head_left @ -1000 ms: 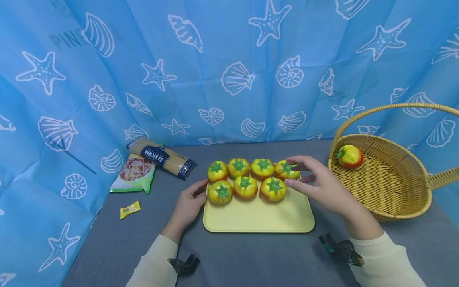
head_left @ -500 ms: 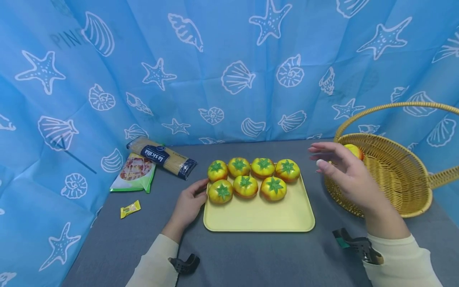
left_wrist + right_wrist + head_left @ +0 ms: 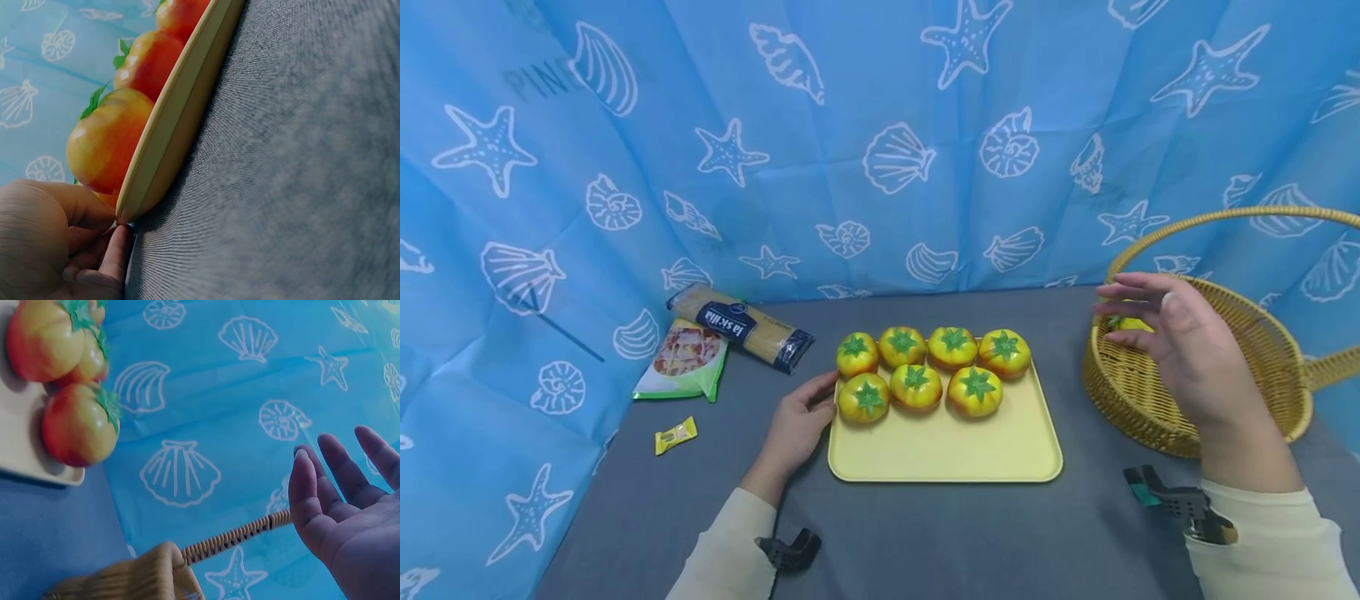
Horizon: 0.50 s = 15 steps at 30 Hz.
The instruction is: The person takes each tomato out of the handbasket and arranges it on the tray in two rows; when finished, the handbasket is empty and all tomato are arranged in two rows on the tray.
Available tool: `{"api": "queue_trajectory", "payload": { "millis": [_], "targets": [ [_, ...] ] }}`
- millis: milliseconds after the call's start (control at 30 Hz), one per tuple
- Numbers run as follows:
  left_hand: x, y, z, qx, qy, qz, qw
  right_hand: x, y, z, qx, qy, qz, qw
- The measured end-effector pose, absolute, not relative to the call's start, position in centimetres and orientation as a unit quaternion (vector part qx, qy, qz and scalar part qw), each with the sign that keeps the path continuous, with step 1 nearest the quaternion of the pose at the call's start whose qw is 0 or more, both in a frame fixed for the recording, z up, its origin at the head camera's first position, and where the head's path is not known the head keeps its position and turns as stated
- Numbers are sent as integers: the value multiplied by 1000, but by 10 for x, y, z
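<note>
My left hand point(image 3: 797, 425) pinches the left edge of a pale yellow tray point(image 3: 947, 454); in the left wrist view its thumb and fingers meet at the tray's corner point(image 3: 140, 200). Two rows of glossy yellow-red tomatoes with green leafy tops, such as this front one point(image 3: 975, 392), fill the tray's far half. To the right, over the near left side of a wicker basket point(image 3: 1273, 350), my right hand point(image 3: 1206, 350) is raised with relaxed fingers and nothing in them. Behind those fingers a single tomato point(image 3: 1131, 323) in the basket is partly hidden.
At the left back, a pack of spaghetti point(image 3: 741, 325) lies over a green-white food bag point(image 3: 688, 358). A small yellow wrapped sweet point(image 3: 676, 435) lies nearer. The basket's tall handle point(image 3: 1232, 213) arches over it. A blue shell-print curtain point(image 3: 880, 150) hangs behind the table.
My right hand has moved right, from beside the tray's back right tomato to over the basket, holding nothing throughout. The left hand keeps its place at the tray's edge.
</note>
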<state>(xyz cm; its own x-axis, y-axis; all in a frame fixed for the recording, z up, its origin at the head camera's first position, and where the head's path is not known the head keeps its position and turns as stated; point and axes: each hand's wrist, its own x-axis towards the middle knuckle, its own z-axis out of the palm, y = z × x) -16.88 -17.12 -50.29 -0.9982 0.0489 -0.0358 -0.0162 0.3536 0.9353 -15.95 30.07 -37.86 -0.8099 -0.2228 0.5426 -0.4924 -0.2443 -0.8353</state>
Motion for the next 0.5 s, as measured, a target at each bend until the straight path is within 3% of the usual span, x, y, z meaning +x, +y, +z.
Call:
{"api": "queue_trajectory", "payload": {
  "millis": [233,500],
  "targets": [
    [-170,-169,-503,15,818,574,24,-167,320,-385,311,-572,751,109],
    [-169,-171,-503,14,816,577,26,-174,336,-388,213,-604,759,115]
  ]
}}
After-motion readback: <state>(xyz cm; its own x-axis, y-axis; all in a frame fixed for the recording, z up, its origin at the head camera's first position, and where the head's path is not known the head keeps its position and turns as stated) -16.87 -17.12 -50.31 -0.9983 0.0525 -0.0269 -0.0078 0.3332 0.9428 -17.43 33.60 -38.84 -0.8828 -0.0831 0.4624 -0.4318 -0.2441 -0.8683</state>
